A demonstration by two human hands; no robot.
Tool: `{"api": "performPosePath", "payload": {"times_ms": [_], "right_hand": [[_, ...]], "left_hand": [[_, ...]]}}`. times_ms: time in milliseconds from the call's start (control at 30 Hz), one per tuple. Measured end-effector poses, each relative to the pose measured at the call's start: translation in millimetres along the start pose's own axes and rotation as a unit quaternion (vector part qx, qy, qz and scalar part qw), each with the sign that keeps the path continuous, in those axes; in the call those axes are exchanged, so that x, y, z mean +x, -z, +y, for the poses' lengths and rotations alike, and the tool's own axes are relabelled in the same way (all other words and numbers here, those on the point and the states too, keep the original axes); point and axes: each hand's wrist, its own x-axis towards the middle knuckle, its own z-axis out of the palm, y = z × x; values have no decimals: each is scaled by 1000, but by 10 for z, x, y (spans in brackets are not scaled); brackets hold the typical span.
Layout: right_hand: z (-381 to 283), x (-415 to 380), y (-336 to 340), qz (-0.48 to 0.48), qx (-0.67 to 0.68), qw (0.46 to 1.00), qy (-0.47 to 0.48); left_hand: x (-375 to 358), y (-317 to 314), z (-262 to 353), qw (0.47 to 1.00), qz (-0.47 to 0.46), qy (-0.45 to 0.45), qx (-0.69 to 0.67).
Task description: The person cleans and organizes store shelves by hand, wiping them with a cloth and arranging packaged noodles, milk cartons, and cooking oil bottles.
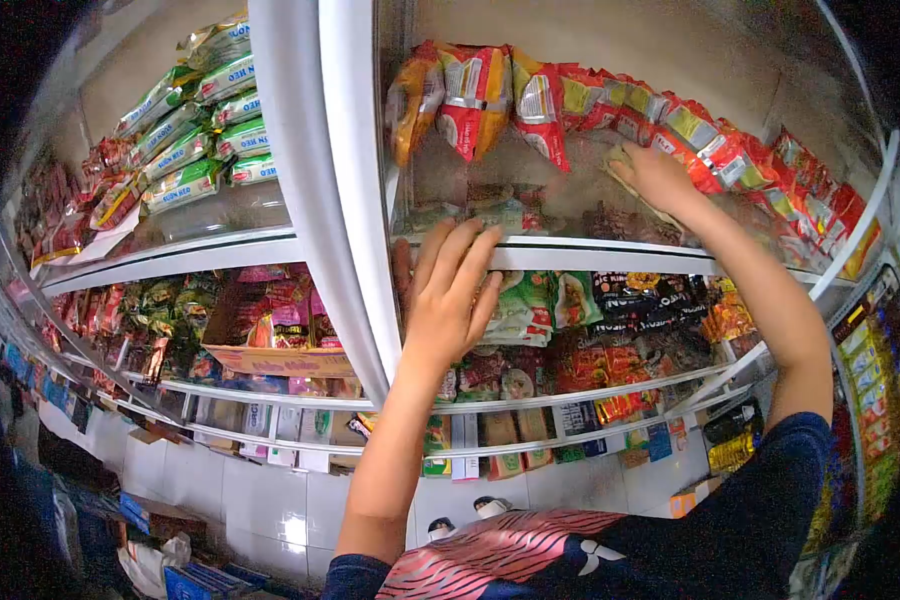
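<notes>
My right hand (662, 184) is closed around a folded, yellowish-beige cloth (620, 168) and presses it on the upper glass shelf (560, 205). Just behind that hand stands a row of red and yellow snack packets (690, 125). My left hand (446, 292) rests on the white front rail (590, 254) of the same shelf, its fingers stretched out and a little apart, holding nothing. Larger red and orange packets (475, 95) stand at the back of this shelf.
A white upright post (355, 190) divides the shelving left of my left hand. Beyond it are stacked green and white packets (185, 185). On the lower shelf sit green packets (525, 310), black packets (645, 305) and an open cardboard box (280, 358).
</notes>
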Motion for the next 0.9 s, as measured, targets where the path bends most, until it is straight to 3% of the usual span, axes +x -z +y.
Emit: {"api": "performPosePath", "payload": {"times_ms": [200, 267, 300, 367, 400, 500, 533, 600, 733, 767, 900], "right_hand": [[469, 749, -498, -20, -129, 991, 14], [775, 1027, -808, 121, -98, 988, 15], [861, 1158, -855, 124, -93, 988, 18], [933, 1348, -918, 27, -104, 993, -49], [806, 1310, -785, -30, -156, 986, -51], [774, 1196, -744, -7, -97, 995, -25], [609, 1134, -578, -78, -138, 987, -16], [271, 899, -426, 5, -65, 997, -27], [-238, 817, -380, 22, 79, 993, 80], [-447, 714, -226, -16, 57, 998, 29], [-452, 289, 14, -22, 39, 998, 33]], "left_hand": [[20, -18, -3, 1000, 3, -16, 23], [-2, -39, -12, 999, 7, -18, 32], [-6, -45, -10, 999, 14, -13, 34], [6, -46, -26, 999, 21, -8, 41], [7, -44, -31, 999, 22, -6, 38], [-8, -44, -16, 999, 16, 3, 28], [-9, -57, -32, 999, 24, 0, 23], [11, -71, -6, 998, 45, -11, 46], [-1, -220, -80, 993, 114, -19, -17], [14, -184, -50, 992, 104, -50, 54], [7, -151, -7, 994, 93, -40, 32]]}}
